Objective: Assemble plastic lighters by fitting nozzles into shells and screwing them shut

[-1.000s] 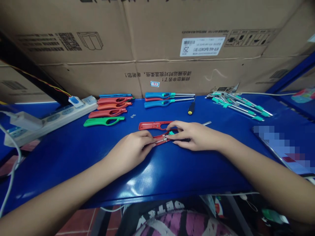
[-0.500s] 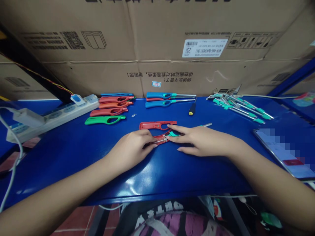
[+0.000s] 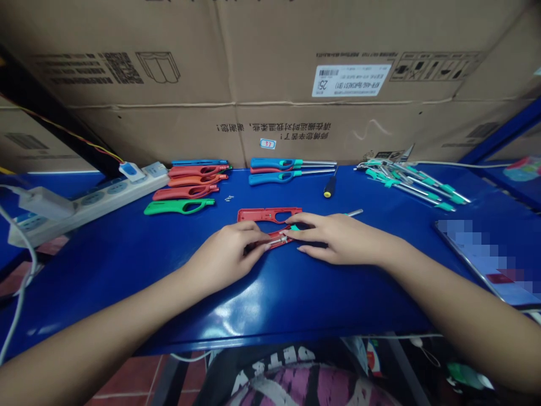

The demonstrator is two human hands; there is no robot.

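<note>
Forearms (image 3: 139, 310) converge, left grip (image 3: 224, 251) pinching, right grip (image 3: 342, 239) fanning its fingers (image 3: 308, 233)

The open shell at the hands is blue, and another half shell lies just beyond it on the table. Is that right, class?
Wrong colour: the head view shows that the open shell at the left hand and right hand is red. Another half shell lies just beyond it on the table.

Blue table (image 3: 338, 304); red shell (image 3: 267, 215), green handle (image 3: 169, 208), screwdriver (image 3: 329, 187) atop

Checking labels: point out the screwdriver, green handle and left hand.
Screwdriver (image 3: 330, 185), head view: its dark grip.
Green handle (image 3: 172, 208), head view: solid body beside its loop.
Left hand (image 3: 220, 251), head view: back of the hand.
</note>
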